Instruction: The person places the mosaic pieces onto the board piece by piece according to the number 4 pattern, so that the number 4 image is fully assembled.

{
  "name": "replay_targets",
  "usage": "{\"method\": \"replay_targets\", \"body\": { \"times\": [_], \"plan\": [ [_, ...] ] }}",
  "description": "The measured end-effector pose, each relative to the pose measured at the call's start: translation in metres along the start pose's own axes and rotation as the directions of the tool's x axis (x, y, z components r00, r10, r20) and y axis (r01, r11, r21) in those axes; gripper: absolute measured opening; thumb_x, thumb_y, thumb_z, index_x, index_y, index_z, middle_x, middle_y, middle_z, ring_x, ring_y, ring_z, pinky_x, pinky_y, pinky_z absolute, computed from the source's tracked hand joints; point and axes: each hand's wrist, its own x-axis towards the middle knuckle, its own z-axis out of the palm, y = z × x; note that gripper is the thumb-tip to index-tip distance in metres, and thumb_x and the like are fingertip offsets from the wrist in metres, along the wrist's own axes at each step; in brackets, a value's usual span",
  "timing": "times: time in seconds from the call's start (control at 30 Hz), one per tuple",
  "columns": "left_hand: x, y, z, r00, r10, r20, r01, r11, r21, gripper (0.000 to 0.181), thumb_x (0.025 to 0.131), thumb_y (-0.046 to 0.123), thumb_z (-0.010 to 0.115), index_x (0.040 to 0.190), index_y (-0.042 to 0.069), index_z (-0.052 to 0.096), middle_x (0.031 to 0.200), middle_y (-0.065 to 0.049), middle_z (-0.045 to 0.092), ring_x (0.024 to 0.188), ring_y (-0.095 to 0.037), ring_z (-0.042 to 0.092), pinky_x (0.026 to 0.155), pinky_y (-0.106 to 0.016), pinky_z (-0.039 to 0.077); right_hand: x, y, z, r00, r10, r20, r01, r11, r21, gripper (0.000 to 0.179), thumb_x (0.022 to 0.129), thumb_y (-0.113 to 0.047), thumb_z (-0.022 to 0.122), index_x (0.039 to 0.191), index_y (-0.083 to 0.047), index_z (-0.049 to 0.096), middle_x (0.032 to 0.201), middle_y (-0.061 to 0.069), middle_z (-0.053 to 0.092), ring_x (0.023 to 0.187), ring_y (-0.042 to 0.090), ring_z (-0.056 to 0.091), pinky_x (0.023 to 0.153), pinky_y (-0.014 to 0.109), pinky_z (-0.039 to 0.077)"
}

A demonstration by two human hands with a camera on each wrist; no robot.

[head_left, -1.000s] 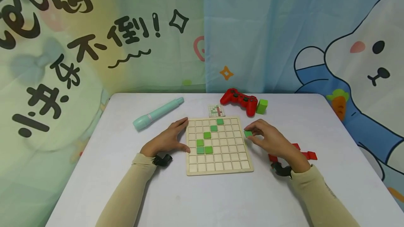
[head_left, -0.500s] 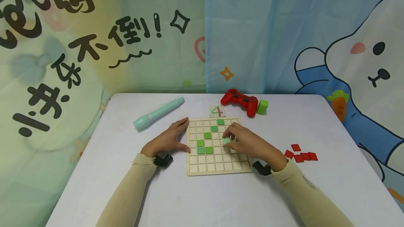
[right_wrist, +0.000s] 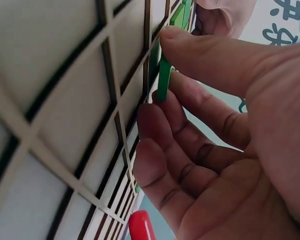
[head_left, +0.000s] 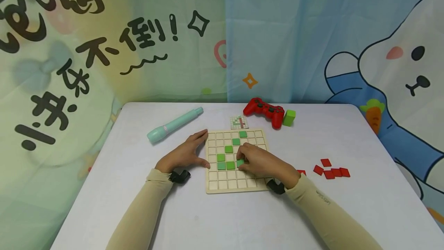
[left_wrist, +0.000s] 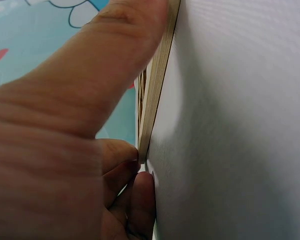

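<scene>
A pale wooden grid board [head_left: 232, 184] lies flat on the white table, with several green square tiles [head_left: 230, 165] set in its cells. My right hand [head_left: 261, 162] is over the middle of it, pinching one green tile [right_wrist: 164, 80] between thumb and fingers. That tile stands on edge at the grid in the right wrist view, close beside the row of placed ones. At the board's left side, my left hand [head_left: 184, 154] touches the edge, thumb [left_wrist: 135, 30] lower down and fingers up by the far corner.
Loose red tiles [head_left: 328, 174] lie right of the board, and another red tile [head_left: 302, 172] shows partly behind the right wrist. Beyond the board are a small pattern card [head_left: 239, 122], a red game controller [head_left: 265, 112] and a green cube [head_left: 289, 118]. A mint-green tube [head_left: 175, 125] lies back left.
From beside the board's right edge, my right hand has carried the green tile leftward over the grid and down to a middle cell. The left hand stays at the board's edge.
</scene>
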Motion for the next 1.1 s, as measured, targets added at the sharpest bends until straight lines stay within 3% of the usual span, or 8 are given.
{"method": "replay_targets", "body": {
  "times": [0.47,0.8,0.93,1.1],
  "plan": [
    [0.0,0.0,0.0,1.0,0.003,-0.002,-0.003,1.0,-0.001,0.126,0.077,0.044,0.096,0.17,0.005,0.02,0.182,-0.009,0.014,0.168,-0.037,0.015,0.134,-0.055,0.026,0.002,-0.006,0.006,1.0,-0.009,-0.008,0.009,1.0,-0.02,0.017,0.095,-0.018,0.082,0.102,-0.014,0.068,0.105,-0.001,0.064,0.096,0.011,0.056,0.087,0.03,0.053],
    [0.0,0.0,0.0,1.0,0.0,0.0,0.0,1.0,0.0,0.126,0.078,0.044,0.095,0.17,0.005,0.02,0.182,-0.01,0.013,0.168,-0.037,0.014,0.134,-0.055,0.025,-0.001,-0.003,0.01,1.0,-0.015,-0.015,0.016,0.998,0.053,0.018,0.096,-0.018,0.081,0.105,-0.012,0.067,0.106,0.0,0.063,0.095,0.011,0.057,0.088,0.03,0.054],
    [0.0,0.002,0.0,1.0,-0.006,0.004,0.006,1.0,-0.003,0.125,0.078,0.043,0.095,0.17,0.005,0.02,0.182,-0.01,0.013,0.168,-0.037,0.014,0.134,-0.055,0.025,-0.009,-0.001,0.007,0.998,-0.022,-0.056,0.025,0.998,0.062,0.024,0.099,-0.023,0.078,0.116,-0.009,0.068,0.113,0.002,0.065,0.105,0.014,0.061,0.096,0.036,0.056],
    [0.0,0.003,-0.001,1.0,-0.012,0.008,0.012,1.0,-0.01,0.126,0.078,0.044,0.096,0.171,0.006,0.019,0.182,-0.009,0.013,0.169,-0.036,0.013,0.134,-0.054,0.024,-0.028,0.005,-0.007,0.989,-0.024,-0.147,0.035,0.997,0.069,0.025,0.105,-0.026,0.07,0.123,-0.01,0.066,0.121,0.004,0.067,0.105,0.016,0.062,0.093,0.038,0.058]
  ]
}}
